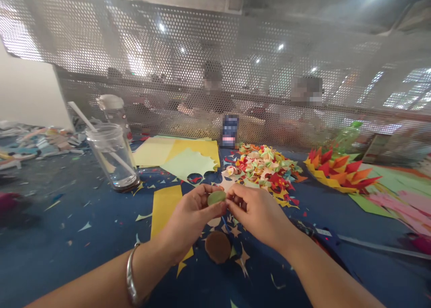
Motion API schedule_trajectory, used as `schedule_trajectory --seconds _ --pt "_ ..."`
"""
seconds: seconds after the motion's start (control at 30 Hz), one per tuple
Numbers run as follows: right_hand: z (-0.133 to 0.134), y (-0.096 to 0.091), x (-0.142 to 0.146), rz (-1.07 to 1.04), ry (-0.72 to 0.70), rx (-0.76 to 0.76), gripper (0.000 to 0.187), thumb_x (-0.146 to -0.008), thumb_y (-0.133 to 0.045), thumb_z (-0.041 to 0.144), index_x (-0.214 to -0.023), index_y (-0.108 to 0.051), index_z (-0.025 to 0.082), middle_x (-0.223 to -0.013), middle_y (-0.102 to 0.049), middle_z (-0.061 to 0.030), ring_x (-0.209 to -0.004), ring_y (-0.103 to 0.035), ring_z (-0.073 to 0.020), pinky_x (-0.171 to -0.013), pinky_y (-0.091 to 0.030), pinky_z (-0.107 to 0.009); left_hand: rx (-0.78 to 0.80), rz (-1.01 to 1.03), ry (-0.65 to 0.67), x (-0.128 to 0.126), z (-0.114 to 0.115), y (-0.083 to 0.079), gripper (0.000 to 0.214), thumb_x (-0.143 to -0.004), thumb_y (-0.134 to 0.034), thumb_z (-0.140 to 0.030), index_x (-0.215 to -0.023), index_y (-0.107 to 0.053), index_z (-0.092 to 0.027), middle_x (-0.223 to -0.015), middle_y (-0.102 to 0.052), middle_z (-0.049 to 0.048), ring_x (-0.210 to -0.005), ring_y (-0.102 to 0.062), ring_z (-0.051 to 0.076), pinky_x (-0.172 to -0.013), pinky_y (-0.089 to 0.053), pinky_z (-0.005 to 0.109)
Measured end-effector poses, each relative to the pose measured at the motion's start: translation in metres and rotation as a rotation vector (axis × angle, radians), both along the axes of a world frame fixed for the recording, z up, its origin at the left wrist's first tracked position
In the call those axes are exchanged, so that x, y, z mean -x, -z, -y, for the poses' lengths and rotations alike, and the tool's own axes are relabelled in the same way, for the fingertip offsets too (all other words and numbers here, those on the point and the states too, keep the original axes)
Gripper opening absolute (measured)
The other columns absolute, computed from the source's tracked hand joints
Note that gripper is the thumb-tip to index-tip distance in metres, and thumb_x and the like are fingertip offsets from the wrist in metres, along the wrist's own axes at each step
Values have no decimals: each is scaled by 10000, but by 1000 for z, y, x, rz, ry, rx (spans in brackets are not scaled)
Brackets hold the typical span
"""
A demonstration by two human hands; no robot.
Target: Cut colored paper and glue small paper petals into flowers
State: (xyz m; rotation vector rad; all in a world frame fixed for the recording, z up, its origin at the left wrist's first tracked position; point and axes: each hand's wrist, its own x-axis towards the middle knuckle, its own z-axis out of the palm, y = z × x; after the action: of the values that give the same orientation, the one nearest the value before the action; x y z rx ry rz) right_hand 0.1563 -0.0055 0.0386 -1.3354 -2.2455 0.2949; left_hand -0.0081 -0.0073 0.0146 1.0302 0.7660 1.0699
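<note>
A small light-green paper circle [216, 198] is pinched between the thumb and fingers of my left hand [188, 216], which wears a silver bangle at the wrist. My right hand [256, 211] is closed too, its fingertips meeting the circle's right edge. A thin blue strip hangs below the right fingers; I cannot make out what it is. Under my hands lie a round brown disc [218, 247] and star-shaped paper scraps [235, 231]. A yellow paper sheet [164, 204] lies partly beneath my left hand.
A pile of folded paper pieces [269, 164] sits behind my right hand. Further right stands a red, orange and yellow paper form [340, 171]. At left are a clear cup with a straw [111, 155] and a lidded bottle [112, 108]. A phone [230, 130] leans against the perforated screen [256, 70].
</note>
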Motion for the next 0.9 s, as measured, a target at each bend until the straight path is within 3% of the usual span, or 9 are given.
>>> schedule_trajectory --seconds 0.33,0.7,0.9 --pt "-1 2 0 -28 9 10 128 -872 -467 252 -772 -540 217 -625 -566 29 -532 -477 -106 -502 -321 -239 -71 -177 -89 -2 -1 -4 142 -744 -670 -280 -782 -592 -168 -719 -652 23 -688 -613 146 -732 -491 282" --pt "0 0 0 -107 14 69 88 -859 -473 258 -876 -545 210 -633 -600 17 -543 -529 -112 -506 -350 -233 -153 -226 -75 0 -1 0 136 -770 -621 -309 -743 -565 -188 -688 -652 30 -678 -641 172 -669 -512 296" --pt "1 1 1 -107 -53 53 150 -879 -446 245 -745 -500 206 -569 -485 50 -492 -432 -84 -472 -315 -220 -223 -413 -22 4 -1 -1 159 -810 -560 -352 -785 -509 -204 -662 -640 21 -619 -625 171 -581 -479 272"
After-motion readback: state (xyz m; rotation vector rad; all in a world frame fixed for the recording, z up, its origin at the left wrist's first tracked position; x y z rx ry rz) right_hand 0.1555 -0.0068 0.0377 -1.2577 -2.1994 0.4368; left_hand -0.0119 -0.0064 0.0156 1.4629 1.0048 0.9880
